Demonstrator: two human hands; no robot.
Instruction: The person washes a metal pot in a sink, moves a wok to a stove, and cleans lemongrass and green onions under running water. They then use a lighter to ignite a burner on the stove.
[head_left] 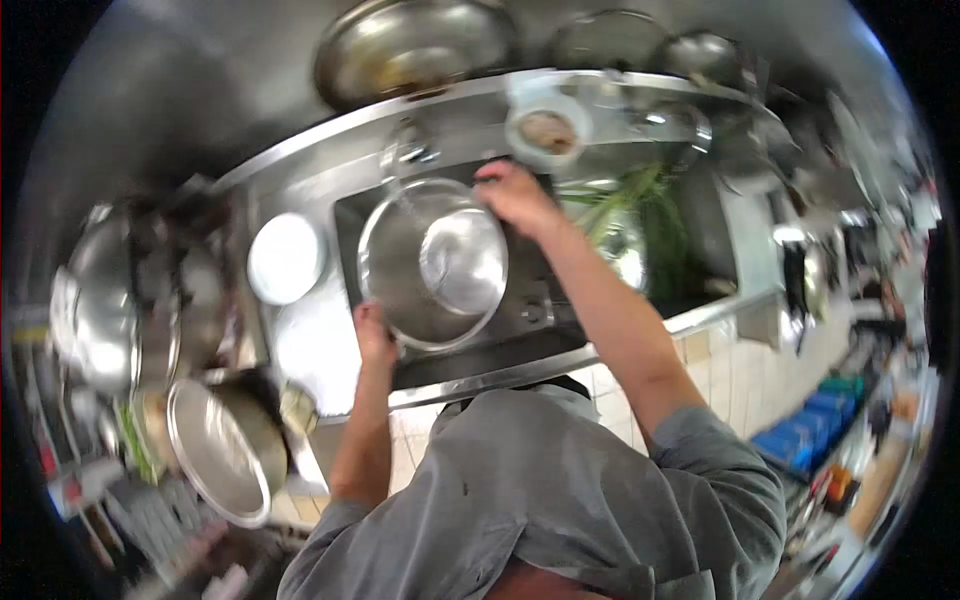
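A large, shiny metal bowl sits tilted over the left basin of the steel sink, below a tap. On its lower-left rim is my left hand, closed with the fingers partly hidden by the edge. My right hand is at the upper-right rim with its fingers curled; motion blur softens their outline. The bowl's inside shines brightly, and I cannot make out whether it holds water.
Long green leafy vegetables lie in the right basin. A white container with brownish contents stands behind the sink. White round lids or plates are on the left counter. A big pot stands at lower left, and blue crates are at right.
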